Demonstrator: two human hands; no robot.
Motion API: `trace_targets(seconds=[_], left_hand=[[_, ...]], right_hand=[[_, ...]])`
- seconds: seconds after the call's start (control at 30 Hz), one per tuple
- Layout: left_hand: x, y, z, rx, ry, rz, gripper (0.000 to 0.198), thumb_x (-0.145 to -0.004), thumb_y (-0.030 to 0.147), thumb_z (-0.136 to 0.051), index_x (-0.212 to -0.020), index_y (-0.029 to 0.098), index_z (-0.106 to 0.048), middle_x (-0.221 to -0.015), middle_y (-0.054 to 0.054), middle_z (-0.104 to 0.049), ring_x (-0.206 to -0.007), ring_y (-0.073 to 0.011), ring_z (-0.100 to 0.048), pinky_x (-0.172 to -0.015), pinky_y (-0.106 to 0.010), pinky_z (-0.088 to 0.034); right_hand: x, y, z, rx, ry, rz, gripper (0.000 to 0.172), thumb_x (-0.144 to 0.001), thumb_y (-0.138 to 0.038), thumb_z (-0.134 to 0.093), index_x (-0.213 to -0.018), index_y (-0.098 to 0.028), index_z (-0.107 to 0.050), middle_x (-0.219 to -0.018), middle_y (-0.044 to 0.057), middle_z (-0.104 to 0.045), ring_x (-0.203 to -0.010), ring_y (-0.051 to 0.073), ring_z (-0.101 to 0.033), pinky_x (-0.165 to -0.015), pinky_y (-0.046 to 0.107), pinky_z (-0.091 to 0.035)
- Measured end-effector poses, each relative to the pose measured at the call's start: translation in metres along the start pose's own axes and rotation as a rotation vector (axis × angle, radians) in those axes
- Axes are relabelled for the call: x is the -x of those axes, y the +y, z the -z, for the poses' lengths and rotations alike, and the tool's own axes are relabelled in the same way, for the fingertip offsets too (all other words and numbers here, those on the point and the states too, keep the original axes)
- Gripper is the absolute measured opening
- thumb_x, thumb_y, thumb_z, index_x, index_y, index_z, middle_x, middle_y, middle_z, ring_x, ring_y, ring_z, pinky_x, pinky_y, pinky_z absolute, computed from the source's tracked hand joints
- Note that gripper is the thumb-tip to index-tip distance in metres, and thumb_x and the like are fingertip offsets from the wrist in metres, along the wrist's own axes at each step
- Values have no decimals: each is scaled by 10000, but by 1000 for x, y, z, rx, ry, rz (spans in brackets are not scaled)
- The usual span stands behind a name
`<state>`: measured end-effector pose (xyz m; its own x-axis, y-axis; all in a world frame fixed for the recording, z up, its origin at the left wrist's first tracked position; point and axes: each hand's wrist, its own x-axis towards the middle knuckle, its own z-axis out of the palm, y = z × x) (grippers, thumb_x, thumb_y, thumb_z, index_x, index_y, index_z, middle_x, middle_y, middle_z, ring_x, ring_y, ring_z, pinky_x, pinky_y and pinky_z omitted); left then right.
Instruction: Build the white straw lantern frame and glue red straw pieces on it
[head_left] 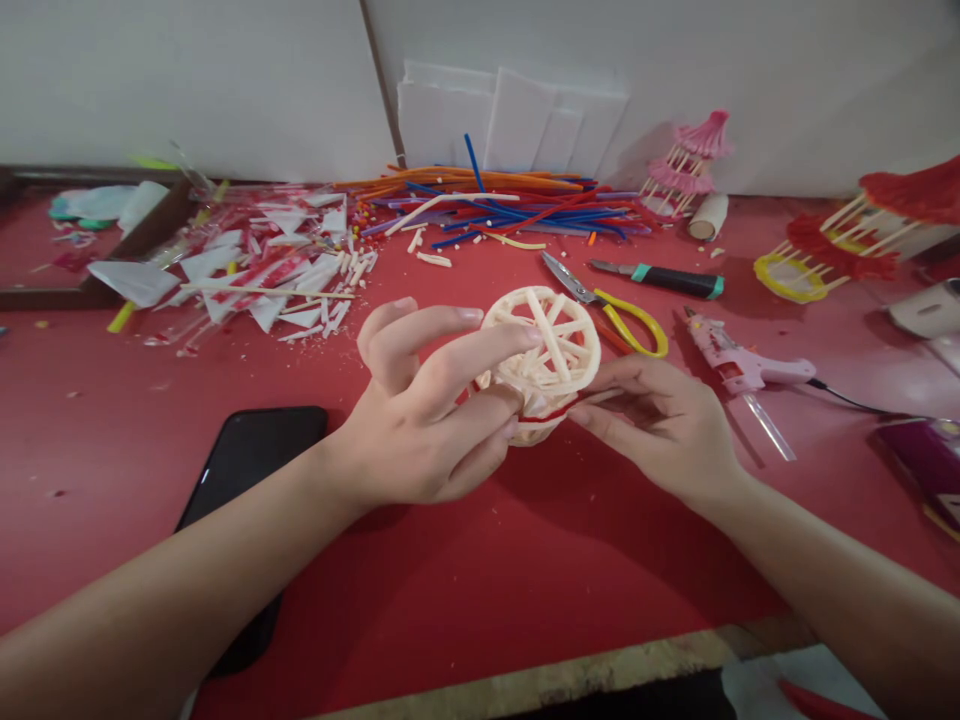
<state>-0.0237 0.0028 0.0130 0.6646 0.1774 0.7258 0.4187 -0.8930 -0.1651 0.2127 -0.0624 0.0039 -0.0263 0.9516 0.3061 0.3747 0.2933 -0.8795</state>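
My left hand (427, 410) grips a small cream-coloured round frame (547, 350) made of straw pieces, with spokes across its ring; the fingers curl over its left side and top. A red strip (544, 416) runs round the frame's lower edge. My right hand (656, 420) pinches that lower right edge, fingers pressed together on the red strip. The frame is held just above the red tabletop (465, 560).
Scissors with yellow handles (611, 310), a craft knife (664, 278) and a pink glue gun (739, 365) lie behind the hands. Coloured straws (510, 205) and cut scraps (262, 270) sit at the back, a black phone (247, 480) at left, and finished straw models (840, 245) at right.
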Motion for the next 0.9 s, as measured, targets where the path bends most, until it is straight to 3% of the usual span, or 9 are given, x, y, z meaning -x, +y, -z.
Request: trace_targets(seconds=[0.17,0.4,0.63,0.9], left_hand=[[-1,0,1,-50,0,12,126,-758,225,-627,-867,234,-566,-1318,-81,-495,-1143,-308,-453,-953,-552,-398],[-3,-1,-1,-20,190,4,184,-724,223,-681,-866,299,-590,-1192,-17,-518,-1061,-240,-468,-952,-462,-398],[-4,2,-1,-64,136,-26,195,-746,309,-748,-880,322,-607,-1288,40,-523,-1160,-207,-422,-1095,-433,-298],[1,-3,0,-141,48,-54,213,-764,370,-744,-930,313,-623,-1339,3,-536,-1157,-266,-470,-1001,-517,-385]], right_hand=[[0,1,1,117,-17,66,177,-824,-242,-745,-1002,-238,-750,-939,26,-789,-812,170,-753,-759,288,-638],[1,-3,-2,266,12,159,134,-850,-232,-712,-975,-254,-753,-924,16,-792,-810,174,-752,-781,306,-625],[0,-9,-6,410,48,345,145,-850,-160,-696,-962,-247,-725,-891,14,-790,-788,157,-748,-726,267,-602],[-3,-13,-15,444,40,382,112,-870,-170,-669,-953,-236,-704,-859,21,-776,-766,151,-731,-712,255,-568]])
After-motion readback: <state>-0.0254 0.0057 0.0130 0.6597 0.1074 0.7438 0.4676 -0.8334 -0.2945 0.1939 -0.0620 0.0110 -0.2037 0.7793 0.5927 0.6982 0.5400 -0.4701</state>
